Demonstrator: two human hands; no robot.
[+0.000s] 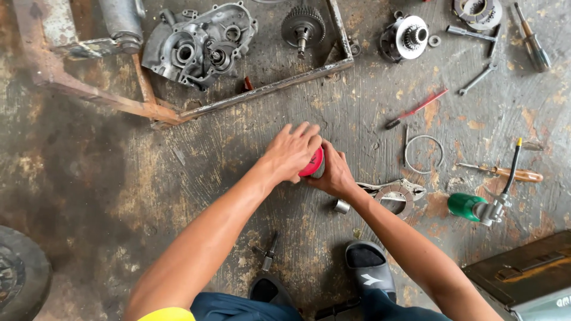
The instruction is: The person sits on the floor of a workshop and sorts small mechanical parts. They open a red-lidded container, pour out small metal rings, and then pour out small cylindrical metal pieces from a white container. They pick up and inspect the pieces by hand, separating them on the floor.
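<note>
**Both hands on red lid, floor level**

Left hand (291,151) laid over red lid (313,161), fingers curled down on top of it. Right hand (334,175) closed on the same lid from the near side, thumb against its rim. Container beneath hidden by both hands; cannot tell its shape. Lid at centre of stained concrete floor (107,178), just above small metal sleeve (341,206). Flat plate (395,196) just right of right wrist. Wire ring (423,153) further right, apart from hands. Green oil can (476,208) near right edge, brown-handled screwdriver (505,173) above it. Engine case (199,44) at top, inside rusty frame (267,86). Black sandal (370,267) below right forearm.
</note>
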